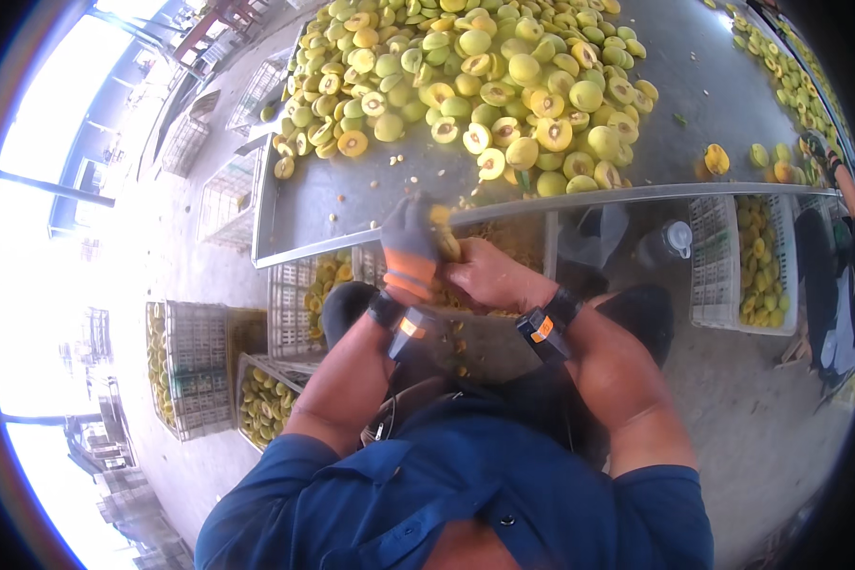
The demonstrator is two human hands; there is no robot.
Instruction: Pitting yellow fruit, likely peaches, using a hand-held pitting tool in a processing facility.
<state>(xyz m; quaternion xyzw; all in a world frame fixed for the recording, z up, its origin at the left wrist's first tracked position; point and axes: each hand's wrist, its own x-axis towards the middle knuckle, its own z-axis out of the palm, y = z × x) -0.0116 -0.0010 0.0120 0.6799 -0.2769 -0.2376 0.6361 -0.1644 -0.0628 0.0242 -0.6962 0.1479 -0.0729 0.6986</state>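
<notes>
My left hand (411, 246), in a grey and orange glove, is closed on a yellow-green piece of fruit (447, 242) just over the front edge of the metal table (313, 214). My bare right hand (486, 274) meets the fruit from the right, its fingers curled. Blur hides whether a tool is in it. A heap of halved yellow-green stone fruits (470, 78) lies on the table beyond my hands, many with brown pit cavities showing. Small pale bits are scattered between the heap and the edge.
Plastic crates of fruit stand at the left (199, 363), below the table and at the right (709, 263). A lidded clear container (666, 242) is under the table's edge. Another person's gloved hand (819, 146) is at the far right, beside more fruit.
</notes>
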